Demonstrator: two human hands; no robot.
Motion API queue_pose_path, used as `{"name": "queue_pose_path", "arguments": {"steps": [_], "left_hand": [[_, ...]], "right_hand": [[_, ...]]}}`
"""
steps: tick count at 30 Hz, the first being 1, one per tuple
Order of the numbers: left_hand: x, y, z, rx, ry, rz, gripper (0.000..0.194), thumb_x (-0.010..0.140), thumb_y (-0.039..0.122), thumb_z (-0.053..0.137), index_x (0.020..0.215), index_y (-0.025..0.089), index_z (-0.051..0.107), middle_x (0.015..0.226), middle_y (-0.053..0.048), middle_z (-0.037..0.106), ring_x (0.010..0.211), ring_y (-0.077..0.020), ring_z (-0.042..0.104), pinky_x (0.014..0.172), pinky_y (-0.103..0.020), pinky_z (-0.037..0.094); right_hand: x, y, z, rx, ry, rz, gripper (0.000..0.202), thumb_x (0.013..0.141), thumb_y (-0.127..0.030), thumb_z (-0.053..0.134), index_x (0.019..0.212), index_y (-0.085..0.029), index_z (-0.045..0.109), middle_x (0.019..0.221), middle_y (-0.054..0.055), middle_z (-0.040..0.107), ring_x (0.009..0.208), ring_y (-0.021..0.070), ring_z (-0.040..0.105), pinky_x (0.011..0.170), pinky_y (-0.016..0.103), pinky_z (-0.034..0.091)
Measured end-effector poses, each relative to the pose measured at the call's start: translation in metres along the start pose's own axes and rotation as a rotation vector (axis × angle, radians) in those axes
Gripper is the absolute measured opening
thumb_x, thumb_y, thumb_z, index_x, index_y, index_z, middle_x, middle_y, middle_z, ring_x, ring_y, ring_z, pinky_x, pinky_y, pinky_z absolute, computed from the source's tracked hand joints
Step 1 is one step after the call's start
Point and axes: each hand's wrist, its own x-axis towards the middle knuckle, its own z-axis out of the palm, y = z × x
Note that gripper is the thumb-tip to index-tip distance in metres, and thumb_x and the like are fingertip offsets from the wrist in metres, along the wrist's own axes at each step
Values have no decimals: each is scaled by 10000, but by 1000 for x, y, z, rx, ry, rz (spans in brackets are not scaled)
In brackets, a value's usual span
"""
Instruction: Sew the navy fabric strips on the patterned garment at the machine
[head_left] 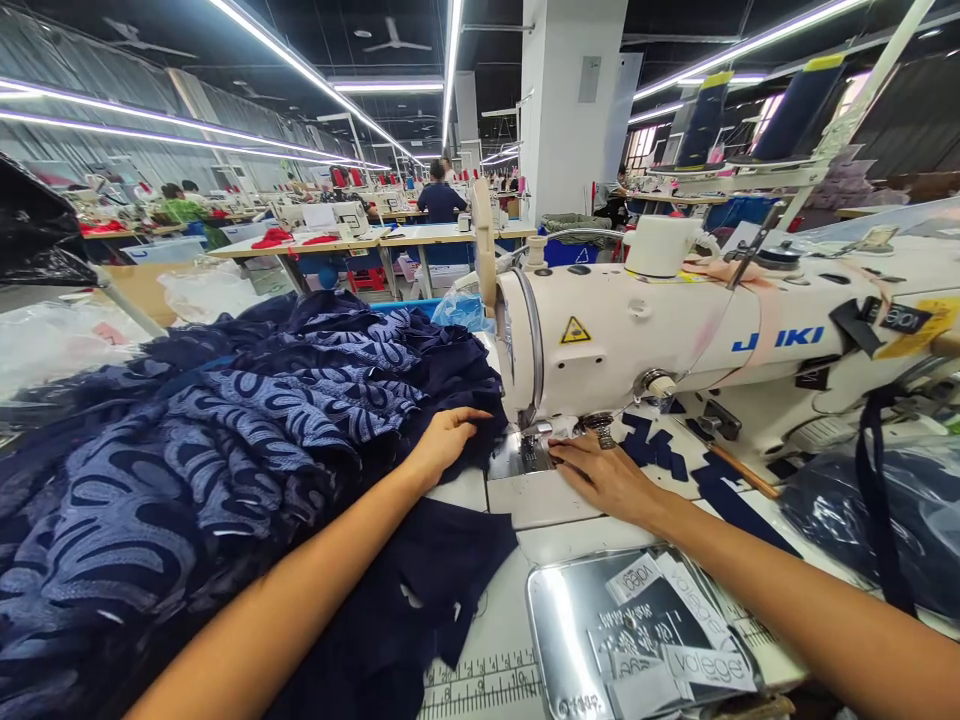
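Tin [559, 612] near right grip [606, 476], hold unclear; left grip [444, 442] half-open on edge of fabric [487, 408].

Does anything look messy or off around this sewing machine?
Mildly messy: small navy fabric scraps lie scattered beyond the right hand, beneath the white sewing machine, and white printed labels lie askew on the shiny metal tray. Nothing looks clearly damaged.

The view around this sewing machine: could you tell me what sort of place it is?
Most likely a garment factory: a sewing machine in front, patterned navy fabric piled beside it, and rows of worktables behind.
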Motion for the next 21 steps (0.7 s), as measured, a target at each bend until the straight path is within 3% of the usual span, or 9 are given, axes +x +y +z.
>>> {"name": "queue_pose_path", "arguments": {"steps": [3, 5, 7, 10, 13, 18, 21], "left_hand": [[-4, 7, 3, 35, 18, 147, 459, 670, 115, 435, 1121, 134, 518, 1182, -68, 547, 1114, -177, 482, 978, -329, 369], [-15, 18, 0, 72, -29, 272, 497, 709, 130, 446, 1206, 142, 431, 1268, -83, 471, 1163, -174, 437, 1017, -348, 323], [-33, 31, -8, 123, -64, 346, 451, 764, 168, 428, 1213, 132, 400, 1224, -112, 502, 1091, -177, 502, 971, -362, 377], [-71, 39, -25, 310, -36, 363, 258, 823, 225, 391, 1040, 135, 500, 926, -70, 626, 813, -150, 606, 777, -301, 489], [-105, 26, -41, 707, -116, 384, 218, 838, 207, 369, 834, 165, 582, 738, -28, 626, 687, -143, 594, 678, -262, 491], [-127, -7, -48, 1164, -95, 491, 278, 817, 168, 399, 1058, 175, 537, 1057, -86, 578, 902, -204, 563, 786, -323, 482], [-127, -13, -44, 1235, -127, 414, 207, 803, 195, 446, 992, 170, 526, 977, -80, 554, 819, -198, 556, 704, -312, 482]], "right_hand": [[-1, 1, 1, -5, 17, -24, 291, 858, -217, 369, 991, -144, 617, 1005, 107, 619, 856, 233, 580, 809, 435, 466], [-1, 0, 2, 2, 30, -40, 292, 862, -211, 364, 994, -143, 616, 1020, 106, 615, 864, 229, 581, 818, 435, 464], [0, -1, 1, 7, 44, -58, 291, 868, -202, 355, 987, -151, 616, 1021, 104, 614, 874, 221, 583, 832, 435, 457], [0, -3, -1, -26, 72, -100, 298, 879, -193, 337, 944, -142, 623, 998, 116, 614, 884, 220, 576, 827, 434, 455], [1, -6, -6, -98, 54, -176, 318, 882, -151, 314, 852, -134, 630, 901, 123, 625, 823, 211, 573, 775, 408, 466], [10, -24, -11, -26, -61, -416, 344, 890, -101, 265, 924, -130, 606, 859, 112, 629, 772, 182, 564, 723, 345, 471], [23, -49, -5, 192, -89, -382, 323, 890, -125, 279, 1034, -120, 568, 942, 112, 623, 840, 175, 569, 742, 315, 479]]}}
